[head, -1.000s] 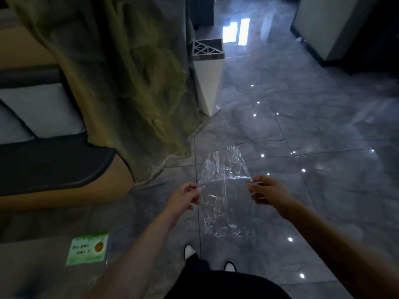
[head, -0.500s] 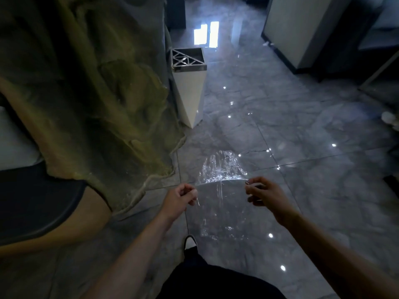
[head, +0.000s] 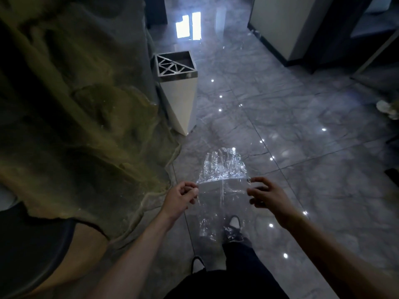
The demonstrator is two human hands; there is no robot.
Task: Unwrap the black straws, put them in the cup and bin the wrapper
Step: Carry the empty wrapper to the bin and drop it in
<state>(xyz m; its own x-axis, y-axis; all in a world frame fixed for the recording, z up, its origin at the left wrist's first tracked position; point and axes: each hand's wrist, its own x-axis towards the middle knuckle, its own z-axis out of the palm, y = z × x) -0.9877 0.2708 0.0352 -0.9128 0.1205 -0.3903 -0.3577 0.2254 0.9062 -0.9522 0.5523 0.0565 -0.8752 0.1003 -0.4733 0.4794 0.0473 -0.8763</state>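
Observation:
A clear crinkled plastic wrapper (head: 222, 169) is stretched between my two hands in front of me. My left hand (head: 180, 196) pinches its left edge. My right hand (head: 266, 194) holds its right edge with the fingertips, the other fingers spread. The wrapper folds over the line between my hands and hangs down towards my shoes. A white tapered bin (head: 180, 91) with a metal lattice top stands on the floor ahead, left of centre. No straws and no cup are in view.
A rough rock-like wall (head: 75, 104) fills the left side, close to my left arm. A dark cushioned seat (head: 32, 244) lies at lower left. The glossy grey tiled floor (head: 302, 147) stretches ahead and right, with a pale cabinet (head: 287, 24) at the far right.
I have walked forward: the bin is nearer and larger, the seat has slid out to the left. Both hands still hold the wrapper stretched between them.

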